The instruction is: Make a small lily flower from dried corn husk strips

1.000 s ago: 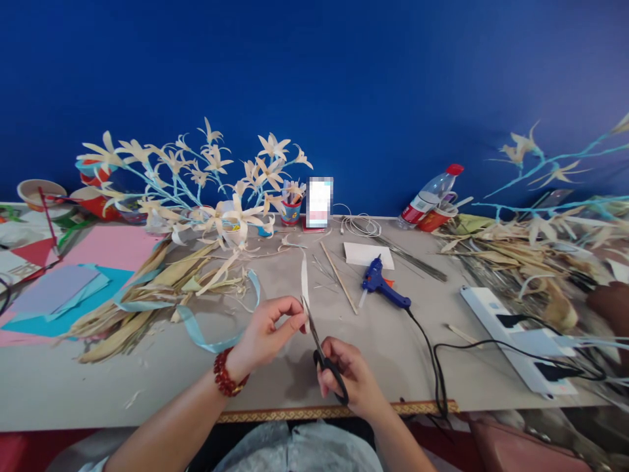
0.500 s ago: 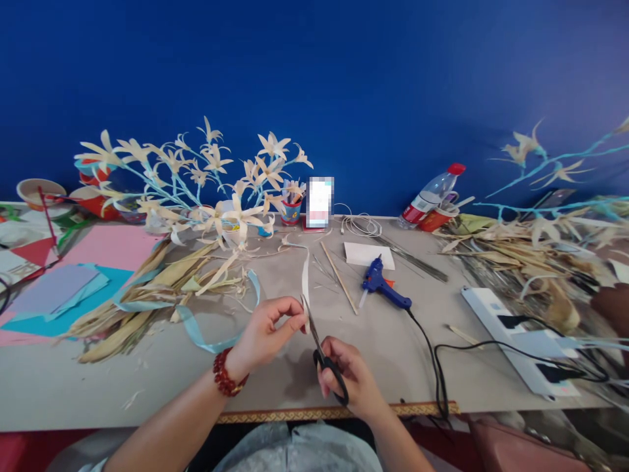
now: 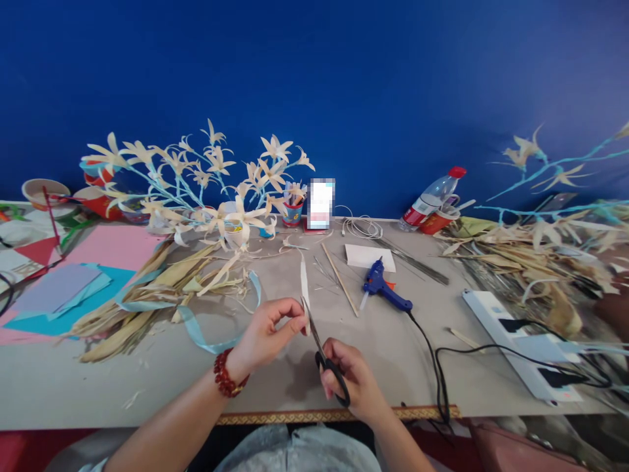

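Observation:
Between thumb and fingers, my left hand (image 3: 275,326) pinches the near end of a narrow white strip (image 3: 304,275), which stands up away from me and tapers at its far tip. A pair of scissors (image 3: 318,351) with black handles is in my right hand (image 3: 351,380), fingers through the loops. Its blades lie along the strip's right edge, close to my left fingertips. Left of my hands, a light-blue ribbon (image 3: 194,331) curls over a bundle of dried husks (image 3: 142,314). A blue glue gun (image 3: 383,288) rests on the table to the right.
White husk flowers (image 3: 216,160) on blue stems stand at the back left. A white power strip (image 3: 515,347) with black cords, a tilted bottle (image 3: 432,198) and more husks (image 3: 535,262) occupy the right. A thin wooden stick (image 3: 340,280) lies ahead. Coloured paper (image 3: 59,288) is at left.
The far part of the white strip has straightened and looks narrower and shorter at its tip. Both hands keep nearly the same place; the view has shifted slightly.

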`<state>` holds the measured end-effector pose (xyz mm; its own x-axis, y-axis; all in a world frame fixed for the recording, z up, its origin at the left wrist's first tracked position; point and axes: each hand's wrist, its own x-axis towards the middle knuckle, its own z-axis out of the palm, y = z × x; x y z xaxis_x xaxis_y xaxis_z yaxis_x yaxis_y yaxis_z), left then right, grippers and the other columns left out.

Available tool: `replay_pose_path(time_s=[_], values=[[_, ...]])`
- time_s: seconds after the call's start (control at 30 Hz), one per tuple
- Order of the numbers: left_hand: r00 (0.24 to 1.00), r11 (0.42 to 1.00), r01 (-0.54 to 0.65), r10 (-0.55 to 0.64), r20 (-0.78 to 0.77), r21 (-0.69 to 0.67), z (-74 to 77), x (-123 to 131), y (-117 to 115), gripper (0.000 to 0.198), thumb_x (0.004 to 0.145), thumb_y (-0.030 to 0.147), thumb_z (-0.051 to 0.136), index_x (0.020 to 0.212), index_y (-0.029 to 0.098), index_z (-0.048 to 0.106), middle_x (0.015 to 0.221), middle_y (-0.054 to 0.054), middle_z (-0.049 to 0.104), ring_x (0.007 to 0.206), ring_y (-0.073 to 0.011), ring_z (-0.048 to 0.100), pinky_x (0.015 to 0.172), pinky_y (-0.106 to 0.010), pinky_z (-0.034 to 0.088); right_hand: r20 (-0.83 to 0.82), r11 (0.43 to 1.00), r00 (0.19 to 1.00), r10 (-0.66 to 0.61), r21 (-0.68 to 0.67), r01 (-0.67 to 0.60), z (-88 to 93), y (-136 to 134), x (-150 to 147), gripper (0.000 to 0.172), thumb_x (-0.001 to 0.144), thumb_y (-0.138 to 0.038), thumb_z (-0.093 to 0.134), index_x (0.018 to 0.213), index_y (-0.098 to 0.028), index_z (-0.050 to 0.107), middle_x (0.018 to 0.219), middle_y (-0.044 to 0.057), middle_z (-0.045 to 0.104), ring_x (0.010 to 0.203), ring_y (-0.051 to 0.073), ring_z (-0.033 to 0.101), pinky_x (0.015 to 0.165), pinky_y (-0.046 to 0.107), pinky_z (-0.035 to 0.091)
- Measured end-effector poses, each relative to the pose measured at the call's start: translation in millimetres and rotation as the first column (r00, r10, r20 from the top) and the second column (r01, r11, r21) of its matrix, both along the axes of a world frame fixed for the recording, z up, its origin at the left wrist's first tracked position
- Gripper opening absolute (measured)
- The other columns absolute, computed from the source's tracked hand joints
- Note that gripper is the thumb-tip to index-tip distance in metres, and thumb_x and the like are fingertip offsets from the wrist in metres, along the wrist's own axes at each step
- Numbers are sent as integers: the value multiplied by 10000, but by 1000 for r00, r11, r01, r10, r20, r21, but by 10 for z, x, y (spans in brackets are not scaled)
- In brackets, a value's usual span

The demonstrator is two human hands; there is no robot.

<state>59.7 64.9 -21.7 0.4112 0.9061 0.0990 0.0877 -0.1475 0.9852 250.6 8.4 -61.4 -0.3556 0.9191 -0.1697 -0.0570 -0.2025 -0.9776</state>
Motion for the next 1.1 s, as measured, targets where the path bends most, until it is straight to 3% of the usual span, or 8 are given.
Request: replay_pose_path(time_s=[0.93,1.1], values=[[994,993,67,-57,95,-100,42,-8,17,271,913,330,534,715,152,588,737,-42,632,716,-148,553,701,-262,405,97,1000,995,-9,-13,10,-4,37,75,550,687,-700,668,673,-212,415,506,-83,420,385,58,389,391,183,275],[994,995,19,-8,107,-99,-2,18,6,254,908,349,544,749,157,594,738,-37,628,726,-155,566,721,-271,427,71,1000,997,-16,-1,16,37,44,78,558,663,-705,688,702,-210,432,546,-59,483,452,80,437,456,203,318]])
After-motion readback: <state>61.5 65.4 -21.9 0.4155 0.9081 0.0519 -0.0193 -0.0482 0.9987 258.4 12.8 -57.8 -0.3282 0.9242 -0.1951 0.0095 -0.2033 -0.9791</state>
